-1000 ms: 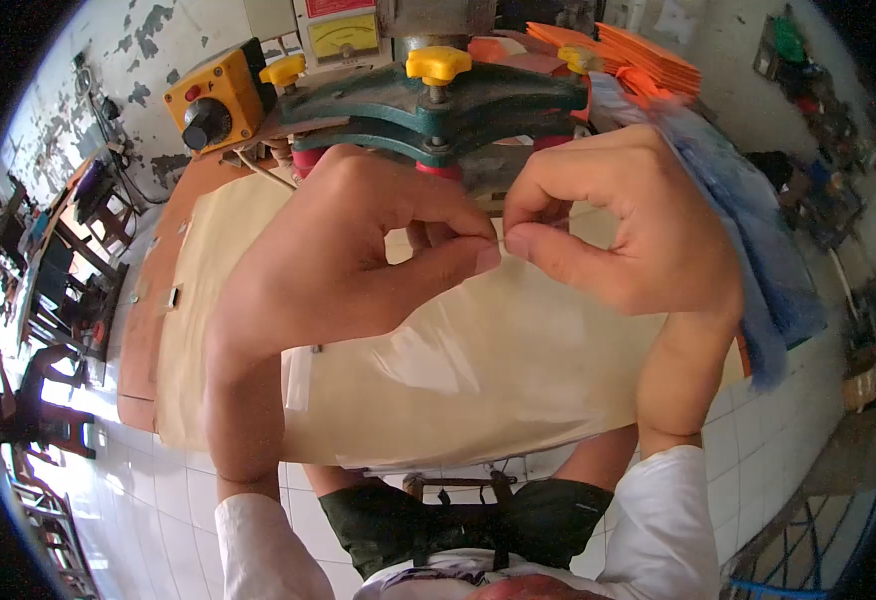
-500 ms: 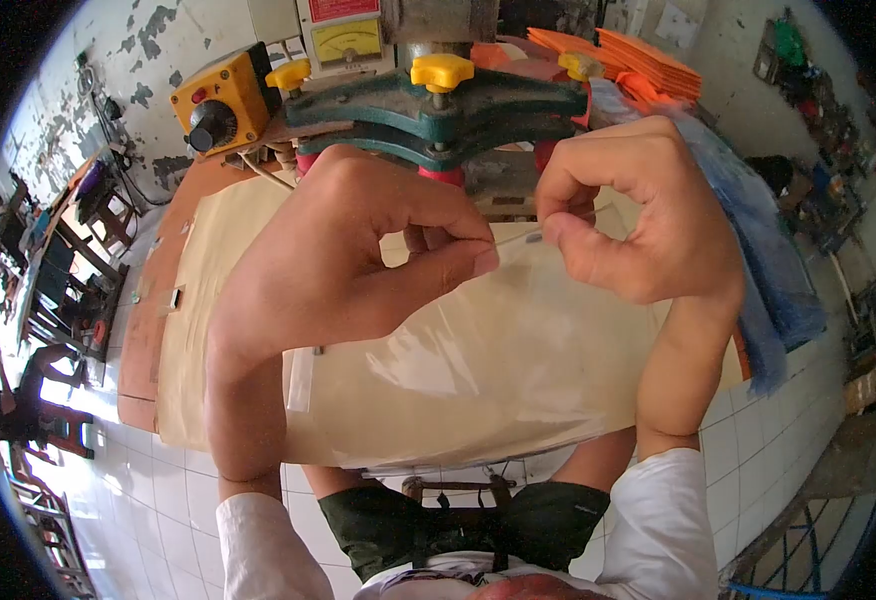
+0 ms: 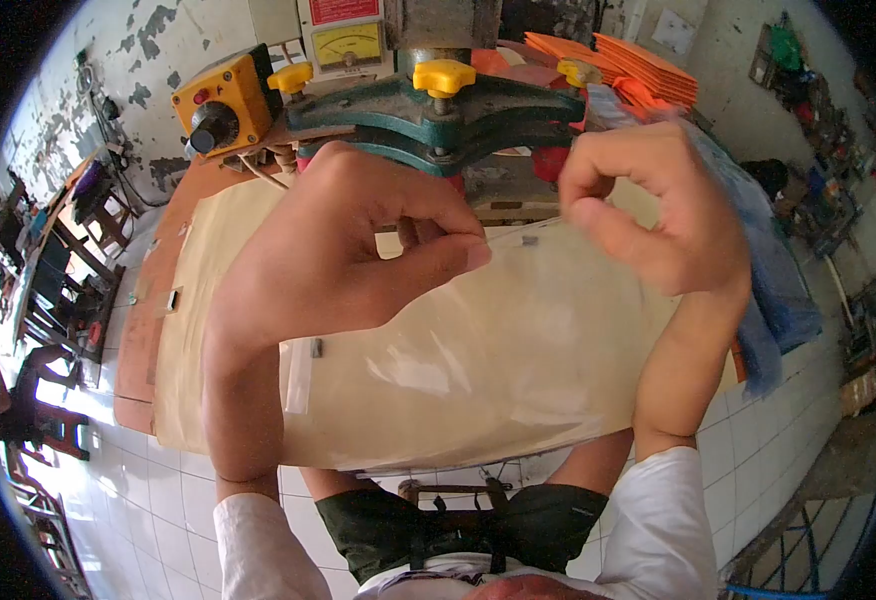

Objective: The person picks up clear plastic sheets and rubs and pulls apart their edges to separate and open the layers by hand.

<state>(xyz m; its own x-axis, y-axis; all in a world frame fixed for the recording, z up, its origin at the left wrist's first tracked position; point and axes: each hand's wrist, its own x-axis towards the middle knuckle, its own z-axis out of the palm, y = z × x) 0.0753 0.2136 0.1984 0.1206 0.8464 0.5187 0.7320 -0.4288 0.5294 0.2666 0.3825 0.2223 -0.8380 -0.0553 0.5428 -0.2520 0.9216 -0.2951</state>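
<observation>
My left hand point(image 3: 348, 250) is closed in a pinch, thumb against forefinger, at the far edge of a clear plastic sheet point(image 3: 428, 375). My right hand point(image 3: 663, 215), slightly blurred, is also pinched, to the right of the left one. A thin, straight edge of the plastic runs between the two sets of fingertips. Glossy reflections show where the plastic lies over the beige covering point(image 3: 208, 270) on the worktable. A small grey mark point(image 3: 529, 240) sits just below the edge between my hands.
Beyond my hands stands a machine with a dark green clamp bar point(image 3: 438, 115) and yellow knobs point(image 3: 445, 77). A yellow control box point(image 3: 226, 105) is at the left. Orange folded pieces point(image 3: 648, 70) and bluish plastic sheets point(image 3: 773, 290) lie at the right.
My right hand has moved a little to the right, away from the left hand, widening the gap between fingertips. My left hand has shifted slightly left.
</observation>
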